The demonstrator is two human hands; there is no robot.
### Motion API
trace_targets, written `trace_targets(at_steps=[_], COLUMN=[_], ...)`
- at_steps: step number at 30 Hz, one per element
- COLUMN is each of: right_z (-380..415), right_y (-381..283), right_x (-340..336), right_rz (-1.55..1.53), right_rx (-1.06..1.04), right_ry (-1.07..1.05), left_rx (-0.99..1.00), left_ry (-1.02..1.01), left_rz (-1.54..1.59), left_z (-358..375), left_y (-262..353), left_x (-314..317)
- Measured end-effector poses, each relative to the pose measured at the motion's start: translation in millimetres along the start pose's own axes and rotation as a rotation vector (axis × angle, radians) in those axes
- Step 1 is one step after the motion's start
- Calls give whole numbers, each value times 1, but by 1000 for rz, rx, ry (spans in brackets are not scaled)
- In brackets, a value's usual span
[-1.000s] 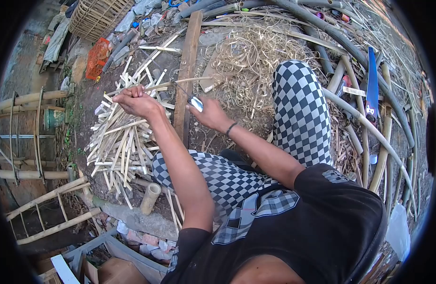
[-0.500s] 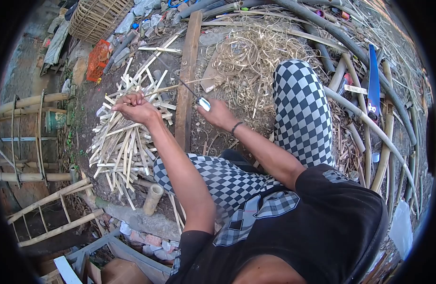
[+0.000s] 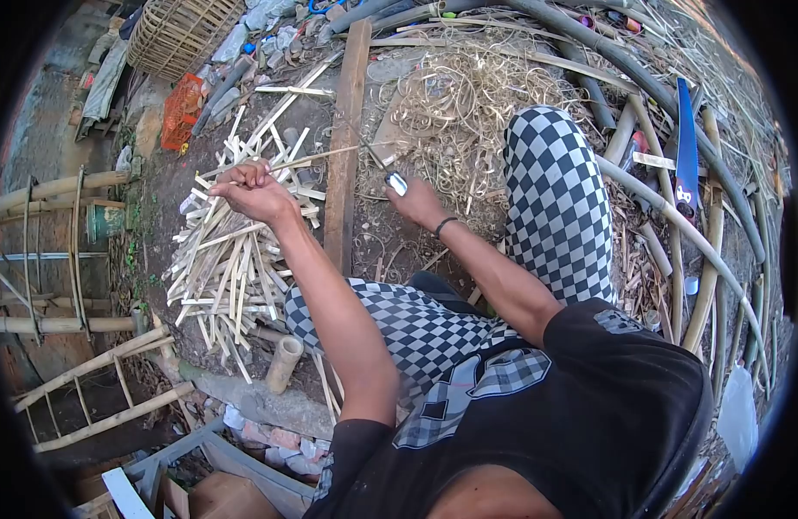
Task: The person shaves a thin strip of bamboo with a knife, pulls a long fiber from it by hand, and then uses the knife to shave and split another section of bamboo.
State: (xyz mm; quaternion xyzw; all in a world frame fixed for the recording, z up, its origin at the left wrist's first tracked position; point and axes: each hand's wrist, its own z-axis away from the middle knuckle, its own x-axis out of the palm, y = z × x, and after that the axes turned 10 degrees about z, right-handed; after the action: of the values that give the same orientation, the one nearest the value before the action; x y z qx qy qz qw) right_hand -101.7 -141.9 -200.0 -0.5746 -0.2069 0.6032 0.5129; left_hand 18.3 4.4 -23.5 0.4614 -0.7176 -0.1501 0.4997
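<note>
My left hand (image 3: 257,192) is closed around the end of a thin bamboo strip (image 3: 321,156), which points right across a wooden plank (image 3: 344,130). In my right hand (image 3: 416,208) is the handle of a knife (image 3: 377,159); its thin dark blade slants up and left. The blade crosses or lies close to the strip's far end; contact cannot be made out. Beneath and around my left hand lies a pile of split bamboo strips (image 3: 230,268). Curly bamboo shavings (image 3: 468,112) are heaped beyond my right hand.
A blue saw (image 3: 686,156) rests among bamboo poles (image 3: 654,203) on the right. At the upper left are a woven basket (image 3: 170,43) and an orange crate (image 3: 183,111). A short bamboo piece (image 3: 284,365) stands near my left knee, and a bamboo ladder (image 3: 105,381) lies at lower left.
My right hand has moved right with the knife, and the blade has swung steeper. My left hand has shifted only slightly and still grips the strip.
</note>
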Motion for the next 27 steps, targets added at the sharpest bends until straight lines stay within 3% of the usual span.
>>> trace_targets(at_steps=[4,7,9,11,13,17,21,24,27], right_z=[33,29,18,6,-5,-10,15,20,17], right_y=[-67,-67,-37,11,59,84,18,4,24], right_x=[-26,-18,1,31,29,46,0,5,17], right_rz=[14,-23,-44,-123,30,82,123,111,-7], right_rx=[-288,-375,-377,-86,65,67,54,-181,-258], right_ry=[-22,-26,-8,73,73,124,-9,105,93], left_rx=[10,12,35,45,36,3,19,17,36], left_ry=[-19,-25,-33,-31,9,-28,-19,-22,-25], left_rz=[10,-24,-45,-59,-20,-12,20,62,96], left_z=[3,3,4,2,0,7,3,5,5], left_y=[0,1,3,4,3,2,-1,-2,-2], left_x=[7,17,18,8,0,12,9,11,14])
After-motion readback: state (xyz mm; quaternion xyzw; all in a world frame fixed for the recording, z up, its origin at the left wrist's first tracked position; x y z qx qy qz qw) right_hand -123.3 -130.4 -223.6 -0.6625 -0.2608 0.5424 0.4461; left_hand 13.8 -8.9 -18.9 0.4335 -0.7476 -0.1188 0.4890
